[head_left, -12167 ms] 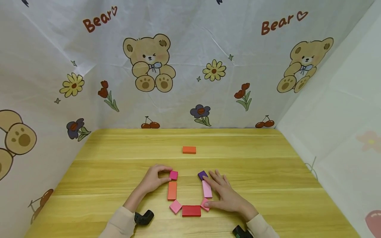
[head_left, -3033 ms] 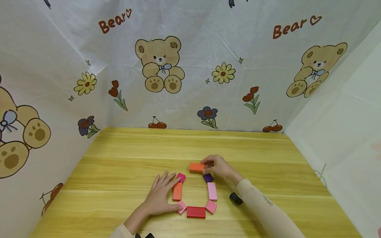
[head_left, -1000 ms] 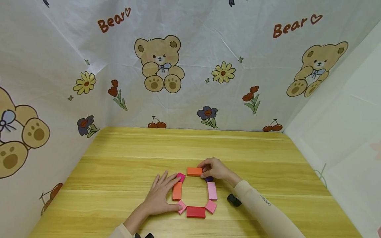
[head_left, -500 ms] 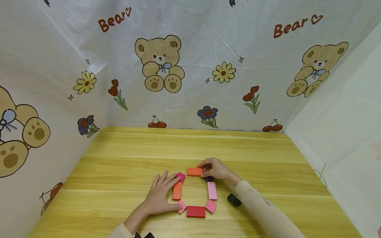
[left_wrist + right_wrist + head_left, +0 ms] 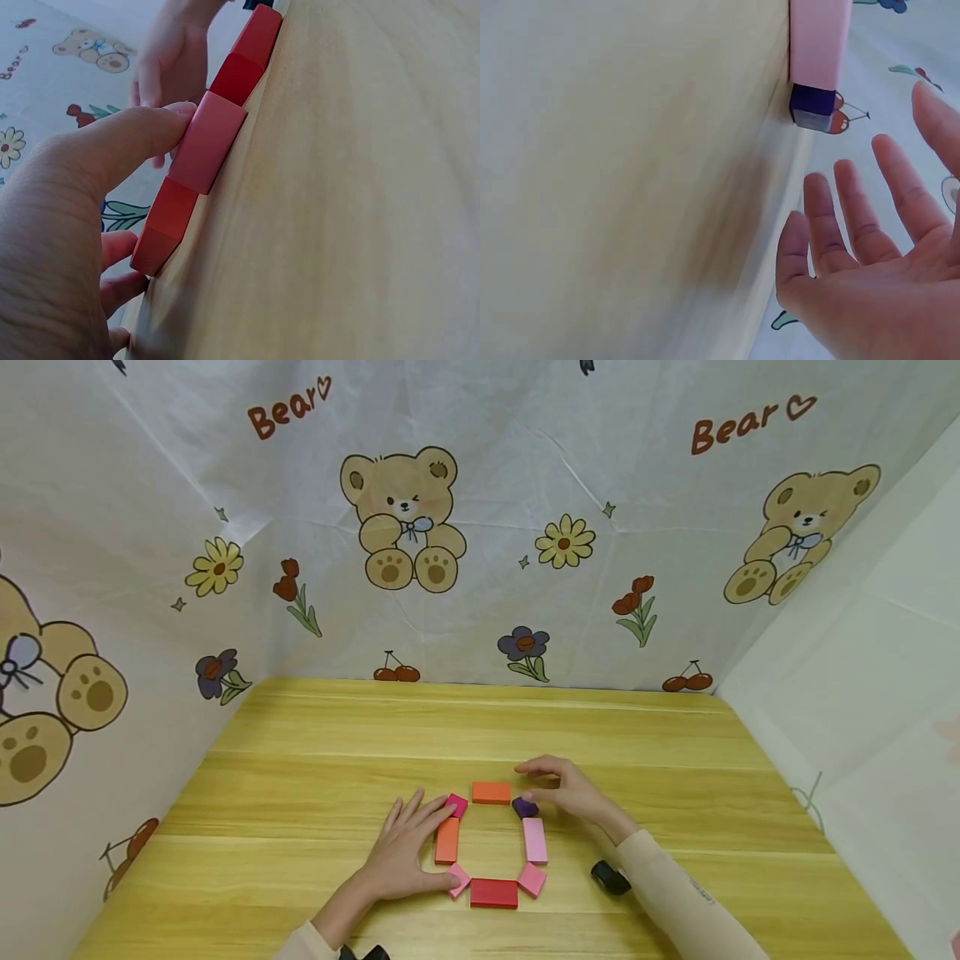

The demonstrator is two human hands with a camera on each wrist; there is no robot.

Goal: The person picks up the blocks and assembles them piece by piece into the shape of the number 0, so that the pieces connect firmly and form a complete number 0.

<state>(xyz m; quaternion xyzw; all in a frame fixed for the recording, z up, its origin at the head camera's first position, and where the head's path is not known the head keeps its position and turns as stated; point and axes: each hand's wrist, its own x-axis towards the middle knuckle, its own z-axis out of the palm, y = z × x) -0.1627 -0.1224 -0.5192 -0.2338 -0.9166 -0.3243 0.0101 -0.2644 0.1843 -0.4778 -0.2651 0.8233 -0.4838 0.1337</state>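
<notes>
Small blocks form a ring on the table. At its far side lies an orange block (image 5: 491, 792), between a magenta block (image 5: 458, 803) and a purple block (image 5: 526, 809). My right hand (image 5: 576, 792) hovers just right of the orange block, fingers extended and holding nothing; the right wrist view shows them spread. My left hand (image 5: 401, 858) lies along the ring's left side, its thumb on a pink block (image 5: 458, 882) and a fingertip at the magenta one. Between those two lies an orange-red block (image 5: 446, 842). A red block (image 5: 494, 893) makes the near side.
On the ring's right side lie a light pink block (image 5: 535, 841) and a pink block (image 5: 532, 880). The wooden table (image 5: 315, 727) ends at a bear-print cloth (image 5: 480, 460). A black device (image 5: 610, 878) sits at the right wrist.
The orange block came from the far table into the ring's far side, moved by my right hand. Since half a second ago that hand has let go and shifted right. My left hand stays put.
</notes>
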